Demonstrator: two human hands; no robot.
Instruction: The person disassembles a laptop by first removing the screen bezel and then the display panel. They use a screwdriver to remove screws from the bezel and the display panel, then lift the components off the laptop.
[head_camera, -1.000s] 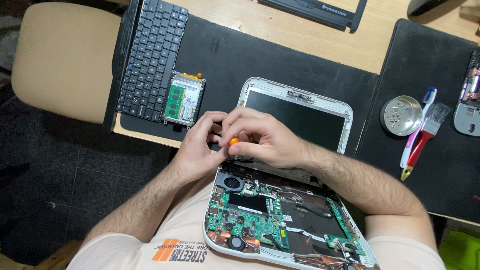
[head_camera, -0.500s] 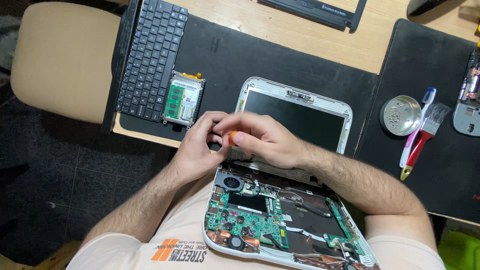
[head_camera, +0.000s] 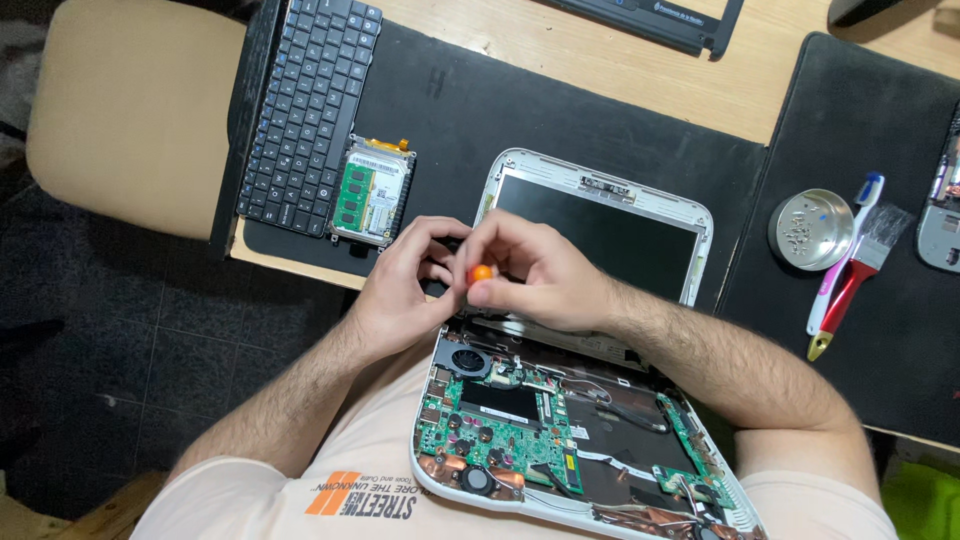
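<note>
**Hands at the hinge edge of an opened laptop**

Since the earlier frames, both hands have stayed at the same spot over the laptop's hinge edge; only the fingers have shifted slightly around the orange-capped tool.

Items, left to right:

1. Beige chair seat (head_camera: 130, 110), at 10 o'clock from the hands, off the tabletop (head_camera: 640, 70).
2. Detached black keyboard (head_camera: 305, 110) on a black mat (head_camera: 520, 110), at 11 o'clock from the hands.
3. Drive with a green memory module (head_camera: 372, 192) lying on it, just beside the keyboard's lower right corner.
4. Left hand (head_camera: 405, 290): fingers curled, tips together against the right hand's fingertips; whether they pinch anything cannot be told.
5. Right hand (head_camera: 535, 275): grip clamped on a small screwdriver with an orange cap (head_camera: 481, 272), held between thumb and fingers over the hinge edge.
6. Opened laptop base (head_camera: 560, 440), at 6 o'clock from the hands, resting on the person's lap with its green circuit board and fan exposed.
7. Laptop screen (head_camera: 600, 225), lying flat on the mat at 12 o'clock from the right hand.
8. Round metal tin (head_camera: 810, 230) on a second mat, at 3 o'clock.
9. Brush with a red handle (head_camera: 855, 280), just beside the tin.
</note>
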